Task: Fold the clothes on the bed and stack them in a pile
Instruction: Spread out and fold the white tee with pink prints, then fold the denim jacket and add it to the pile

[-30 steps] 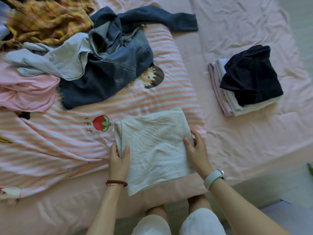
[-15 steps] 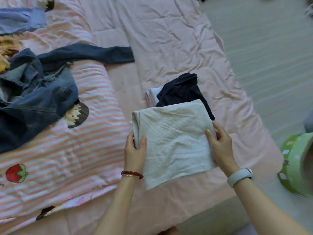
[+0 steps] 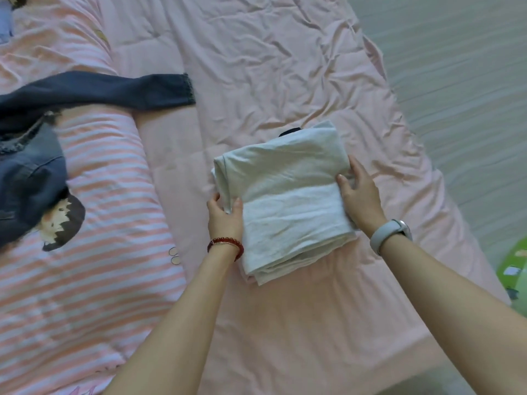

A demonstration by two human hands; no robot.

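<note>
A folded pale grey-white garment (image 3: 288,195) lies on top of the pile of folded clothes (image 3: 291,132), covering it; only a sliver of the dark folded piece shows at its far edge. My left hand (image 3: 224,218) pinches the garment's left edge, thumb on top. My right hand (image 3: 360,195) grips its right edge, fingers curled at the side. Both hold it over the pink bed sheet (image 3: 285,67).
Unfolded denim clothes (image 3: 31,178) and a dark blue sleeve (image 3: 128,91) lie at the left on a pink-striped duvet (image 3: 99,252). The bed's right edge meets a pale floor (image 3: 470,81). A green object (image 3: 513,266) stands at the right margin.
Both hands carried the folded pale garment from the striped duvet rightwards and set it on the pile, hiding the dark piece. The view swung right.
</note>
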